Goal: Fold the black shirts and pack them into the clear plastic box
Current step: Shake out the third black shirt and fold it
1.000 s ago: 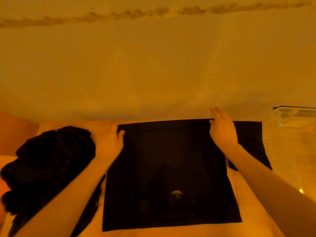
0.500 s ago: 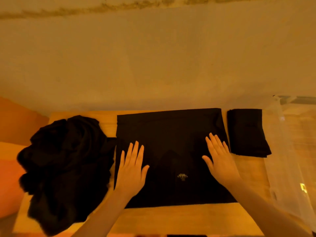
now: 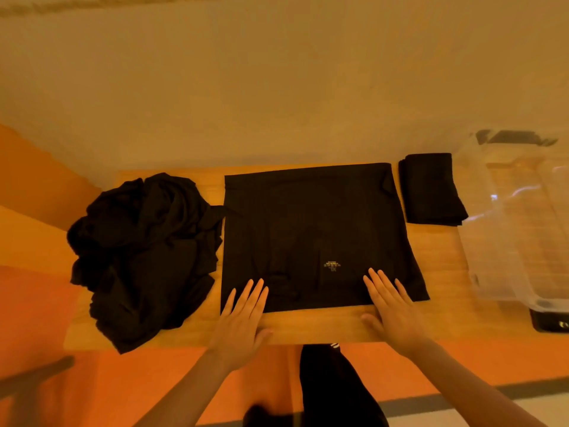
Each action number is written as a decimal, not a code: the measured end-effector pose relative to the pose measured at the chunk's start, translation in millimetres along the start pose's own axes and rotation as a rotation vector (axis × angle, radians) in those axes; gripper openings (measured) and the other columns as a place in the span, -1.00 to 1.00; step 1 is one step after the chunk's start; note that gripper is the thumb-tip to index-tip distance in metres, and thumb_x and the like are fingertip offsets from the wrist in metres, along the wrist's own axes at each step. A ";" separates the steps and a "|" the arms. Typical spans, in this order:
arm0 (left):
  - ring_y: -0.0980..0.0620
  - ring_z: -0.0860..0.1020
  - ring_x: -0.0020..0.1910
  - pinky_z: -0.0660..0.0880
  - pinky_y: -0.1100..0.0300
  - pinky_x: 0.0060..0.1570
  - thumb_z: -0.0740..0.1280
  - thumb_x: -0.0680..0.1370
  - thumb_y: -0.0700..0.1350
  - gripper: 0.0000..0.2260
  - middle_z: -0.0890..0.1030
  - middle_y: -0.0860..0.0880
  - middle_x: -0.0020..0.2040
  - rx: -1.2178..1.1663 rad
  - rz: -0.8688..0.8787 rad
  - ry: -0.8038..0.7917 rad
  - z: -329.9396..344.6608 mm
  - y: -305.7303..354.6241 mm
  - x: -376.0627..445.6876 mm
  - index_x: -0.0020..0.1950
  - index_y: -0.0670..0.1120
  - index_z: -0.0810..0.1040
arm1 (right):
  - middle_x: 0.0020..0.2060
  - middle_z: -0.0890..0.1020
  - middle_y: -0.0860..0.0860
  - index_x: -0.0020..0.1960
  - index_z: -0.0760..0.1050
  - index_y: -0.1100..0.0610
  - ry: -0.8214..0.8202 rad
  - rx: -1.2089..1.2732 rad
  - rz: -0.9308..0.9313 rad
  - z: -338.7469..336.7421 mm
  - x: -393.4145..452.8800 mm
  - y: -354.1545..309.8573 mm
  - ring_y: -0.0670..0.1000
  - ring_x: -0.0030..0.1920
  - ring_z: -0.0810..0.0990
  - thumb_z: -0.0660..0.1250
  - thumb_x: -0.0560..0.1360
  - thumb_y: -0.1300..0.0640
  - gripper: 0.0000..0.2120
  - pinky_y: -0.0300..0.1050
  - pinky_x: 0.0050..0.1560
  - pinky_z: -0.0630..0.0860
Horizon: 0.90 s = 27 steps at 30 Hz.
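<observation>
Wooden table (image 3: 437,306), flat hands (image 3: 243,318) (image 3: 392,309) on black shirt (image 3: 311,229)

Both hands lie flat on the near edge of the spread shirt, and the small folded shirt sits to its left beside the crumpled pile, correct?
Not quite. The head view shows the folded shirt right of the spread shirt, beside the clear plastic box. The pile is left.

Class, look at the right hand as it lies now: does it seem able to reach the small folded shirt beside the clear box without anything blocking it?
Probably yes. The right hand rests flat at the spread shirt's near edge, holding nothing. The small folded shirt lies farther back on the right, uncovered, with only flat cloth and bare table between.
</observation>
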<state>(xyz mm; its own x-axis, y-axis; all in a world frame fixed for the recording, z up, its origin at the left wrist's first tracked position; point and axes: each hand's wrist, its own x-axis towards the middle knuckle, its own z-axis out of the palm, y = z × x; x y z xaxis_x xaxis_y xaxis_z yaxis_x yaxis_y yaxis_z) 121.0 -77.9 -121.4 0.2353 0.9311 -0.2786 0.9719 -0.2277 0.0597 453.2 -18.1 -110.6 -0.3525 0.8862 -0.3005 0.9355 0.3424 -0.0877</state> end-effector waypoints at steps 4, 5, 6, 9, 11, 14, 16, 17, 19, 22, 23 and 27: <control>0.00 -0.14 0.51 -0.07 0.01 0.41 0.04 0.49 0.27 -0.33 0.29 -0.09 0.45 -0.003 0.027 -0.032 8.4 -1.0 -23.9 0.47 -0.12 0.16 | 0.44 0.22 0.05 0.51 -0.02 0.09 -0.008 -0.017 -0.030 15.8 -27.8 -2.6 -0.04 0.51 -0.16 -0.17 0.54 -0.32 -0.31 -0.07 0.42 -0.09; 0.00 -0.14 0.51 -0.07 0.00 0.41 0.03 0.49 0.29 -0.32 0.29 -0.09 0.45 0.001 0.043 -0.027 9.7 -0.3 -28.8 0.47 -0.12 0.15 | 0.44 0.21 0.04 0.52 -0.08 0.07 -0.012 -0.023 -0.045 18.2 -34.0 -3.4 -0.03 0.51 -0.15 -0.15 0.52 -0.34 -0.29 -0.05 0.42 -0.09; -0.01 -0.13 0.51 -0.08 -0.01 0.41 0.03 0.49 0.30 -0.30 0.29 -0.10 0.44 0.002 0.062 -0.014 10.5 1.1 -33.4 0.47 -0.13 0.13 | 0.45 0.20 0.03 0.52 -0.13 0.06 -0.017 -0.033 -0.058 20.5 -39.5 -3.7 -0.02 0.51 -0.14 -0.13 0.51 -0.36 -0.26 -0.04 0.43 -0.09; -0.05 -0.10 0.51 -0.08 -0.03 0.42 0.04 0.48 0.32 -0.21 0.18 -0.11 0.47 -0.002 0.097 0.047 8.5 7.3 -36.7 0.53 -0.14 -0.06 | 0.51 0.05 -0.01 0.52 -0.18 0.05 0.011 -0.053 -0.073 21.8 -48.5 -4.1 -0.02 0.51 -0.13 -0.12 0.48 -0.38 -0.22 0.01 0.44 -0.11; -0.08 -0.01 0.51 -0.06 -0.05 0.43 0.07 0.44 0.34 -0.15 0.11 -0.08 0.49 0.017 0.113 0.092 4.8 12.5 -27.4 0.53 -0.15 -0.10 | 0.52 -0.02 -0.02 0.52 -0.20 0.05 0.023 -0.058 -0.066 20.2 -46.9 -4.9 -0.02 0.51 -0.15 -0.10 0.46 -0.39 -0.20 0.01 0.44 -0.13; -0.07 0.27 0.42 0.22 -0.08 0.39 0.39 0.29 0.31 -0.09 0.32 -0.10 0.42 0.043 0.141 0.082 2.9 16.6 -12.5 0.46 -0.16 0.19 | 0.44 0.20 0.01 0.52 -0.19 0.03 0.006 -0.074 -0.043 23.0 -45.2 -4.6 -0.04 0.50 -0.18 -0.19 0.49 -0.33 -0.28 -0.02 0.43 -0.13; -0.06 0.43 0.32 0.36 -0.04 0.24 0.60 0.13 0.08 -0.08 0.46 -0.09 0.33 0.025 0.145 0.087 7.8 14.0 -13.2 0.39 -0.13 0.32 | 0.39 0.32 0.03 0.52 -0.06 -0.02 0.029 -0.062 -0.009 23.8 -50.7 -4.2 -0.05 0.51 -0.13 -0.16 0.55 -0.19 -0.42 -0.03 0.44 -0.13; -0.05 0.47 0.29 0.38 -0.02 0.21 0.63 0.09 -0.05 -0.08 0.50 -0.08 0.30 0.020 0.162 0.098 10.2 11.7 -17.1 0.38 -0.12 0.33 | 0.36 0.39 0.05 0.48 0.06 0.00 0.056 -0.061 -0.003 24.2 -54.7 -3.8 -0.02 0.51 -0.01 -0.07 0.54 -0.07 -0.47 -0.02 0.44 -0.14; -0.02 0.50 0.25 0.43 0.01 0.18 0.62 0.05 -0.22 -0.08 0.54 -0.05 0.26 0.011 0.204 0.125 14.7 7.7 -28.4 0.34 -0.10 0.30 | 0.27 0.51 0.08 0.38 0.24 0.07 0.113 -0.093 -0.018 26.4 -62.8 -4.9 0.04 0.38 0.35 0.04 0.44 0.14 -0.50 0.01 0.45 -0.12; 0.01 0.40 0.34 0.36 0.12 0.30 0.59 0.03 -0.31 -0.11 0.57 -0.02 0.22 0.018 0.254 0.126 18.8 2.8 -39.8 0.31 -0.08 0.34 | 0.16 0.60 0.09 0.23 0.50 0.12 0.222 -0.138 -0.066 25.1 -68.6 -6.7 0.09 0.20 0.56 0.33 0.34 0.33 -0.53 0.03 0.43 -0.07; 0.02 0.28 0.41 0.24 0.15 0.36 0.58 0.06 -0.32 -0.16 0.57 -0.02 0.22 0.018 0.276 0.137 19.2 1.1 -41.2 0.30 -0.08 0.40 | 0.13 0.61 0.09 0.18 0.55 0.13 0.224 -0.149 -0.071 23.8 -69.7 -6.5 0.09 0.17 0.58 0.46 0.25 0.37 -0.49 0.03 0.41 -0.05; 0.14 0.48 0.24 0.40 0.25 0.22 0.63 0.03 -0.21 -0.33 0.62 0.07 0.13 -0.041 0.303 0.046 7.2 -6.2 -40.4 0.13 0.01 0.62 | 0.05 0.66 0.06 0.07 0.63 0.12 0.213 -0.166 -0.121 17.5 -73.4 -0.3 0.05 0.09 0.62 0.56 0.05 0.42 -0.40 -0.02 0.39 0.01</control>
<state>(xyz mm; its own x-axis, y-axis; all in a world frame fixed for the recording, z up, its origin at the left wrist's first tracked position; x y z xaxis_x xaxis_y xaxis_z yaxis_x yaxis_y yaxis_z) 105.5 -116.2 -117.4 0.5135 0.8347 -0.1988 0.8568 -0.4861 0.1721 479.2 -88.8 -105.2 -0.4754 0.8752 -0.0891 0.8754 0.4807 0.0507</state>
